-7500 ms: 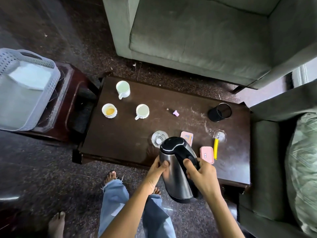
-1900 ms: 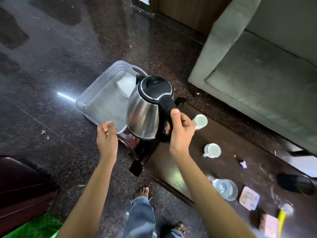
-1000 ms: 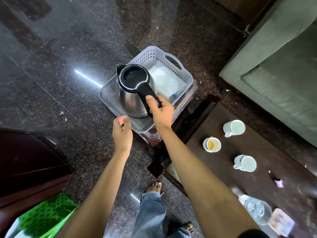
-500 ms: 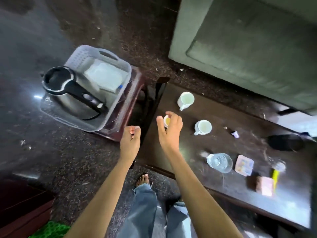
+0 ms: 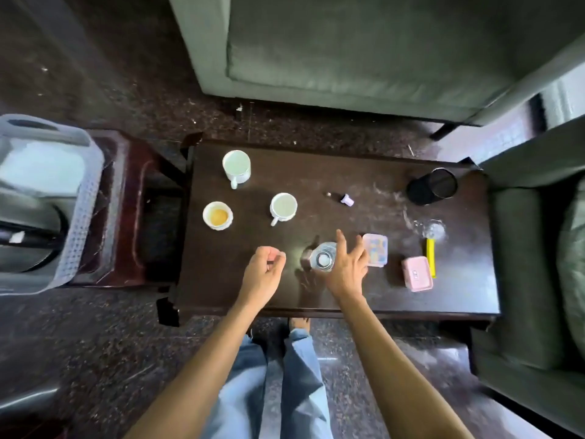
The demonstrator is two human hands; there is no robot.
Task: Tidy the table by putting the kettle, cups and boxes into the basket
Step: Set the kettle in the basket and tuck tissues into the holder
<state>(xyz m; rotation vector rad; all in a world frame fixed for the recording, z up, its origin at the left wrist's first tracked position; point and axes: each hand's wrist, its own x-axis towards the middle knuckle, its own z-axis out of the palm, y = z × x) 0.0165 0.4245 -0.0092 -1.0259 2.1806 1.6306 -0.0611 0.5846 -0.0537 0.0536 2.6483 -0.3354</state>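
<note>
- Since the view half a second ago, your right hand (image 5: 346,270) has left the small cup (image 5: 217,215) with the orange residue and now sits by the clear glass (image 5: 323,261) near the front of the table (image 5: 332,172). Your left hand (image 5: 262,274) has come over the table with it.
- Far left: the basket (image 5: 85,198) stands on a dark red stand (image 5: 126,217). The kettle (image 5: 28,229) rests inside it, blurred, next to a white folded sheet (image 5: 41,167).
- Left part of the table: the back mug (image 5: 236,167), the small cup and the near mug (image 5: 283,207) all stand upright, well apart from both of your hands.
- Front centre: your left hand hangs above the table with its fingers loosely curled, and it holds nothing.
- Just right of it: your right hand has its fingers straight and spread. The glass stands at its thumb side, and you cannot tell from this view whether skin touches glass.
- Behind the glass: a small purple item (image 5: 346,199) lies on the table.
- Right of your fingers: the patterned box (image 5: 376,253) lies flat just beside them. The pink box (image 5: 417,274) lies farther right, with a yellow stick (image 5: 430,261) along its far side.
- Back right corner: a black mesh holder (image 5: 432,186) sits on the table.
</note>
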